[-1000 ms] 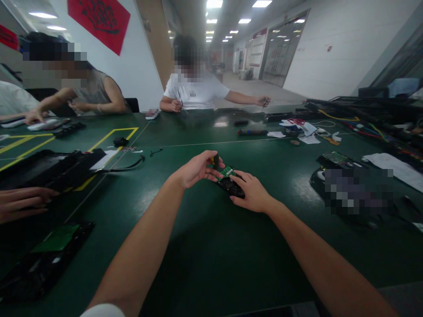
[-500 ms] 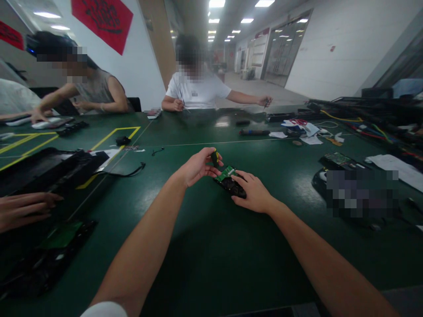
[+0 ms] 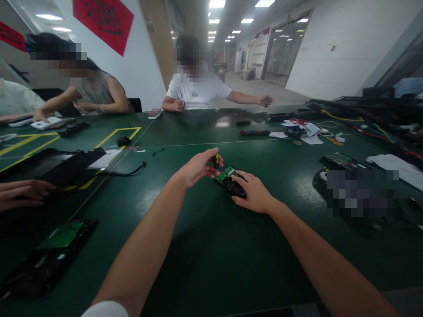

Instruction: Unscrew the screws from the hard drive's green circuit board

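Note:
My left hand is closed around the handle of a black-and-yellow screwdriver, held upright over the far left end of a small black device. A green circuit board shows on top of that device, whose black housing lies on the dark green table. The screwdriver's tip is hidden behind my fingers and the board. Pressed against the device's right side, my right hand grips its edge with thumb and fingers.
At left lie another opened device with a green board and a long black casing, near a co-worker's hand. A loose circuit board and cables lie at right. A person in white sits opposite.
The screwdriver handle has turned slightly in my left hand, showing its yellow differently. At left, the co-worker's hand and the long black casing have shifted a little. My right hand stays still.

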Motion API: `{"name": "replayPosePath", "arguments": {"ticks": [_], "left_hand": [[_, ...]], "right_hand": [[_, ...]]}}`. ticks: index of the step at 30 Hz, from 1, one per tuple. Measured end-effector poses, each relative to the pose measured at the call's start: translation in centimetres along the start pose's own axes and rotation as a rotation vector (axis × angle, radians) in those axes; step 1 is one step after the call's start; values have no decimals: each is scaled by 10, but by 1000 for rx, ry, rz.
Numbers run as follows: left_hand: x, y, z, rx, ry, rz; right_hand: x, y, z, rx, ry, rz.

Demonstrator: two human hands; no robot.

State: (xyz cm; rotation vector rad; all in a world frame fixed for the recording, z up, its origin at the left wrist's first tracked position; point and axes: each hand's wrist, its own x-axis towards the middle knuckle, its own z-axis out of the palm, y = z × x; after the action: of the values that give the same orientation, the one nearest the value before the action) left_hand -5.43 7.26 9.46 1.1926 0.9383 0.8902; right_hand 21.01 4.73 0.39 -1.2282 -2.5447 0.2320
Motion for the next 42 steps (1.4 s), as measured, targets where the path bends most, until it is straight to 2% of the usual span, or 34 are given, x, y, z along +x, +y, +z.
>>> {"name": "replayPosePath", "arguments": {"ticks": [8,28,35,42], "left_hand": [[-1,0,-1,43,46,24],[-3,6,-3,-5,126,47],[-2,4,-4,27,103,64],[-4,7,-5,18,159,80]], "right_hand": [[1,0,-1,-8,2,3],[0,1,0,-14,-11,18],[0,1,-1,-10,-17,18],[0,2,1,-20,-13,19]]}}
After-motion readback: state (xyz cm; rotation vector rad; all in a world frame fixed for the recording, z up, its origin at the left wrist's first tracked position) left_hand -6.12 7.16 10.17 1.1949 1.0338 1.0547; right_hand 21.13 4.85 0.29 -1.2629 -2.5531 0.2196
